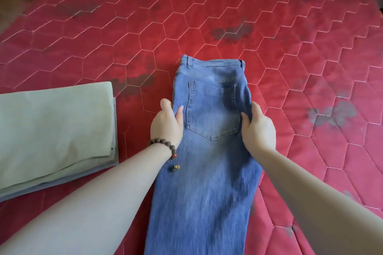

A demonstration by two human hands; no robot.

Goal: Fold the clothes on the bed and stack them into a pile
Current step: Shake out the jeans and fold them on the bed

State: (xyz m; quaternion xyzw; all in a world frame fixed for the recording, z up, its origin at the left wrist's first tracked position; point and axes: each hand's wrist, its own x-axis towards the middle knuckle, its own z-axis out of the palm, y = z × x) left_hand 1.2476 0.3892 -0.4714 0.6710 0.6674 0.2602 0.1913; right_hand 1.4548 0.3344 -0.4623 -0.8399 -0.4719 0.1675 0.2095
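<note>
A pair of blue jeans (211, 109) lies lengthwise on the red quilted bed (186, 16), folded in half along the legs, waistband away from me and a back pocket facing up. My left hand (167, 122), with a bead bracelet on the wrist, grips the jeans' left edge beside the pocket. On the opposite side, my right hand (258, 128) pinches the right edge, where the cloth bunches under the fingers. The legs run off the frame's bottom edge.
A pile of folded clothes (53, 130), pale green on top of grey-blue, sits on the bed at the left. The red mattress cover spreads wide behind and to the right of the jeans. A dark corner shows beyond the bed at the top left.
</note>
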